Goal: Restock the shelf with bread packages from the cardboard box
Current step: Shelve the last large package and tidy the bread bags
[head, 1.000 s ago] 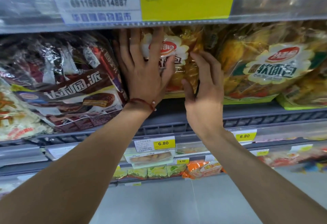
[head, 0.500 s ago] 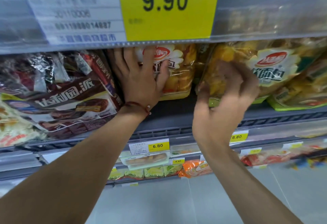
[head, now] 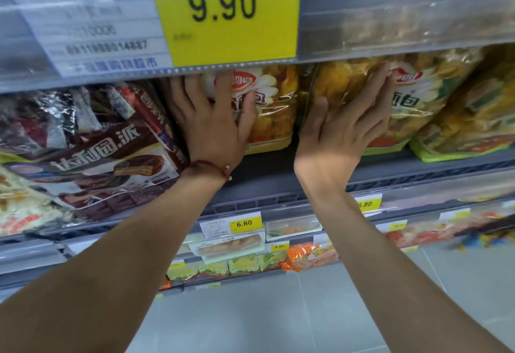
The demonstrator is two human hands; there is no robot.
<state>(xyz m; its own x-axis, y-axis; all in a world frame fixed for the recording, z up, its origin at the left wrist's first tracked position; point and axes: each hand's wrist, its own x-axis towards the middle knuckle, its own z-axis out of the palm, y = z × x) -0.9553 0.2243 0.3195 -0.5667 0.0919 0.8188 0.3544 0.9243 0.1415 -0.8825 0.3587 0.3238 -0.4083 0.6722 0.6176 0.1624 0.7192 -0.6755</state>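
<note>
Pressing flat with fingers spread, the left hand lies against the front of a clear plastic bread package with golden rolls and a red-and-white flower logo, its palm covering the package's left part; nothing is gripped. A red string bracelet with small white beads circles that wrist. To the right, the right hand is also open, palm and fingers laid on the face of a second bread package of the same kind with a green bottom edge, thumb pointing up along its left side. The two hands are apart, with a dark gap between the two packages. Both packages stand upright on the grey plastic shelf, set back from its near edge. Further right, another bread package with a bright green border leans beside the second one. Left of the left hand lies a dark brown chocolate pie bag, tilted. Above, on the upper shelf's rail, sits a yellow price tag reading 9.90. Below the hands, smaller yellow tags reading 6.80 hang on a lower rail.
</note>
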